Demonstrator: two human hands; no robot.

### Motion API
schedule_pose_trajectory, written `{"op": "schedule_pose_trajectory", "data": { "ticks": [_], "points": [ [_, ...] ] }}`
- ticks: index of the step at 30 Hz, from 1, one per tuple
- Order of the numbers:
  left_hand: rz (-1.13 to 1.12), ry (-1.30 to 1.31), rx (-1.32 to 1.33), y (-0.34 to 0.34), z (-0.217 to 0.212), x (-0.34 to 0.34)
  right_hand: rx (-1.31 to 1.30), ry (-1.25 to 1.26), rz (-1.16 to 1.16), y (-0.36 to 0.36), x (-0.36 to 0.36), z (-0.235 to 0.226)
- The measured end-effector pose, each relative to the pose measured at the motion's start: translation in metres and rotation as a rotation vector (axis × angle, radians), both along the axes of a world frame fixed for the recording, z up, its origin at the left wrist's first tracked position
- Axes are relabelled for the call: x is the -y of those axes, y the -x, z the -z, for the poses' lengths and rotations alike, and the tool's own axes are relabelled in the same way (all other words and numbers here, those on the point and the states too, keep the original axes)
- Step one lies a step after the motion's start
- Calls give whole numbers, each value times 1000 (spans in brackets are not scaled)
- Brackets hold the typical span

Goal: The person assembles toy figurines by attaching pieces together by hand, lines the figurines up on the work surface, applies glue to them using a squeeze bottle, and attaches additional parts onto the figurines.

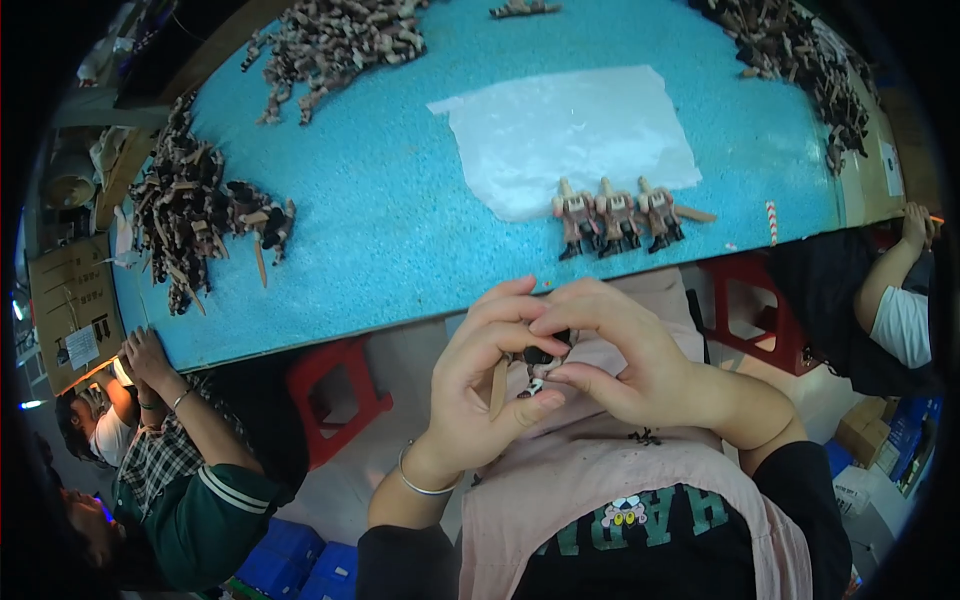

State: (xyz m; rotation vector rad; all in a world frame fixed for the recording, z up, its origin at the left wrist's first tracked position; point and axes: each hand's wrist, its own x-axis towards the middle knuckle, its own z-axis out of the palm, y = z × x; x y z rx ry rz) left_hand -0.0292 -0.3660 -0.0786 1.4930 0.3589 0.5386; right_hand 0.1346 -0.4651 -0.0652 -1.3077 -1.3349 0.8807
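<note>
In front of my chest, just off the table's near edge, my left hand point(478, 368) and my right hand point(640, 362) close around a small toy figure point(543, 352). Its dark and pale parts show between my fingers; the rest is hidden. A flat tan strip point(498, 385) sticks out along my left palm. My right thumb and forefinger pinch the figure from the other side. Beyond my hands, three similar toy figures point(617, 215) lie side by side at the table's near edge, with pale tops and black legs. Another tan strip point(697, 214) lies beside them.
Behind the row, a clear plastic sheet point(570, 140) lies on the blue tabletop point(350, 220). Piles of figures surround it: a dark left pile point(185, 215), a paler far pile point(345, 45) and a right pile point(800, 65). Co-workers sit at both sides near red stools point(340, 400).
</note>
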Motion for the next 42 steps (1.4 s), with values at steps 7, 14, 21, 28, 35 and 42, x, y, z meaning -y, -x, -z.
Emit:
{"op": "schedule_pose_trajectory", "data": {
  "ticks": [7,14,21,28,35,42],
  "points": [
    [-140,-83,-66,11,2,-12,262,-30,46,-52,-45,-16],
    [-285,-144,-81,29,4,-26,721,-1,342,-143,-171,1],
    [-567,-335,-174,64,5,-48,989,320,350,-147,-202,13],
    [-937,-590,-292,102,16,-71,861,207,294,-163,-180,18],
    [-1101,-600,-427,119,28,-116,815,324,445,-167,-182,18],
    [-1038,-710,-487,127,33,-155,623,129,355,-133,-130,-3]
  ]
}}
